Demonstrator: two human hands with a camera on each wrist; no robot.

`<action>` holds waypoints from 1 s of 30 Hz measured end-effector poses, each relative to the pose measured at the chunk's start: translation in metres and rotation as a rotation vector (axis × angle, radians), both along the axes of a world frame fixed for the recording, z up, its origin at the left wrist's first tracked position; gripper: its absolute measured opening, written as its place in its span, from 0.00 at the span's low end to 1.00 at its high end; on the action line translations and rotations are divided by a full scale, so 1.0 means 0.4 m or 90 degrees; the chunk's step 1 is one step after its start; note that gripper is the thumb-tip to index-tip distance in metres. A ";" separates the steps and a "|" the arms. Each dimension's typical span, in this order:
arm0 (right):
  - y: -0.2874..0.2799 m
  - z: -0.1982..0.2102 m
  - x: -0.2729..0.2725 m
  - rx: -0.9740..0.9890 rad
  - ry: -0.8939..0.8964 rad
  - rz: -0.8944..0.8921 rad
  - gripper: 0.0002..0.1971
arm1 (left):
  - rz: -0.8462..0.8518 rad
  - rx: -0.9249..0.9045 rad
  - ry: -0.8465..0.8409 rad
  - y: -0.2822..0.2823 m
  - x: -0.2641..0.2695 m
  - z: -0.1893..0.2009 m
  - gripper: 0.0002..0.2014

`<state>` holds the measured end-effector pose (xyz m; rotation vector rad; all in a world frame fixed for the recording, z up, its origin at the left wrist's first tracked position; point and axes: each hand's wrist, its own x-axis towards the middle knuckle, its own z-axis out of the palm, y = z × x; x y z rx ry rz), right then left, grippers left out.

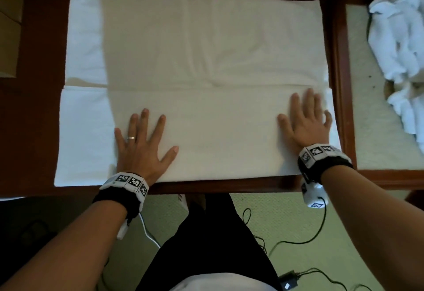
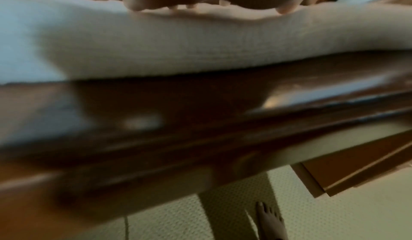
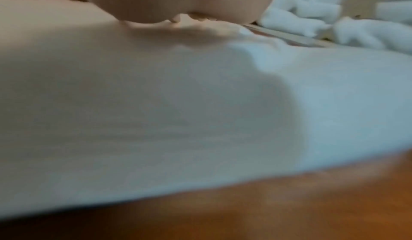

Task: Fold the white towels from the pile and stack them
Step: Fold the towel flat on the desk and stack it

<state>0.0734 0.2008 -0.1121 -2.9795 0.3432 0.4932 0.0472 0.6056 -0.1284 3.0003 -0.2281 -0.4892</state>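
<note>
White towel (image 1: 195, 61) is lying spread across the dark wooden tabletop (image 1: 34, 111), near edge folded up into a band running left to right along the front. Left hand (image 1: 142, 146) is pressing flat on that folded band, fingers straight and splayed, gripping nothing; a ring is showing on one finger. Right hand (image 1: 305, 120) is pressing flat on the same band near the towel's right end, fingers straight and slightly blurred, also holding nothing. Pile of crumpled white towels (image 1: 399, 45) is sitting well to the right on a pale surface beyond the tabletop's raised wooden edge. Both wrists are wearing black bands with printed markers. Cables (image 1: 298, 240) are trailing on the carpet below.
</note>
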 end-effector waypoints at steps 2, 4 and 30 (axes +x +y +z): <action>0.091 0.011 -0.009 0.016 -0.002 0.114 0.37 | -0.081 0.012 0.008 -0.009 -0.006 0.007 0.40; 0.172 0.011 -0.034 0.024 0.028 0.207 0.37 | -0.193 0.028 0.024 -0.003 -0.013 0.006 0.39; 0.157 0.148 0.359 0.079 0.147 0.084 0.18 | 0.040 0.052 0.188 0.059 0.520 0.210 0.24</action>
